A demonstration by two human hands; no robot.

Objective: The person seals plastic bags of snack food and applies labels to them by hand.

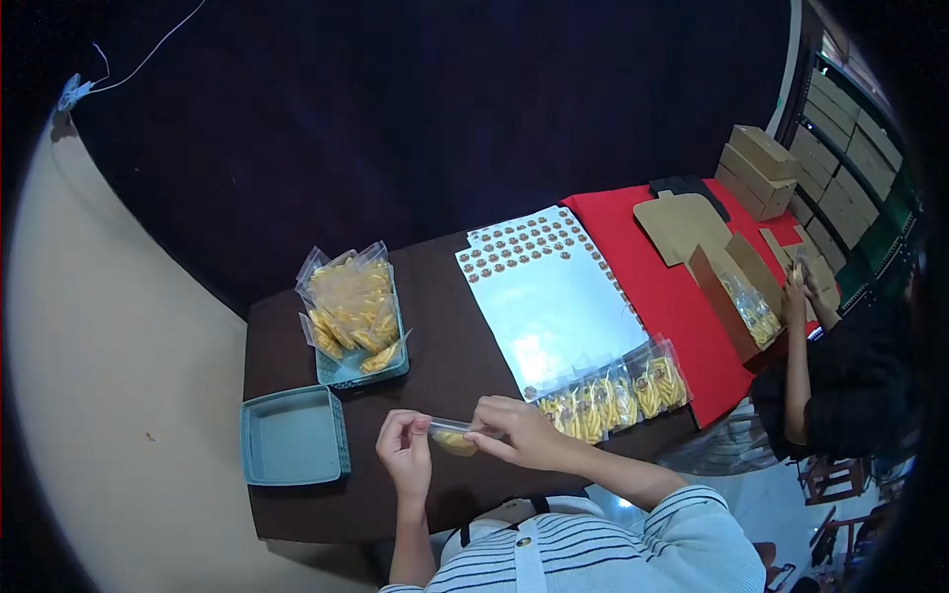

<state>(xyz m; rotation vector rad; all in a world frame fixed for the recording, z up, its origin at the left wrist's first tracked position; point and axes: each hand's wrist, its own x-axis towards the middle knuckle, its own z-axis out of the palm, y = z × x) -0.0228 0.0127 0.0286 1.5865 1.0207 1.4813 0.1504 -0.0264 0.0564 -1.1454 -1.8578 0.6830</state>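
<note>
In front of my body I hold a small clear zip bag (453,442) with yellow snack pieces in it. My left hand (403,453) pinches one end of its top edge. The fingers of my right hand (516,433) are closed on the other end. Beyond my right hand, several filled snack bags (613,397) lie in a row along the lower edge of a white sticker sheet (554,321). Many round brown stickers are on that sheet, mostly toward its far end. A teal basket (368,374) heaped with similar bags stands past my left hand.
A second teal basket (295,437) sits at the table's left end. On the red cloth (633,247) at right stands an open carton (727,306) holding bags. A co-worker's hand (796,296) is beside it. Stacked brown boxes (759,173) stand behind.
</note>
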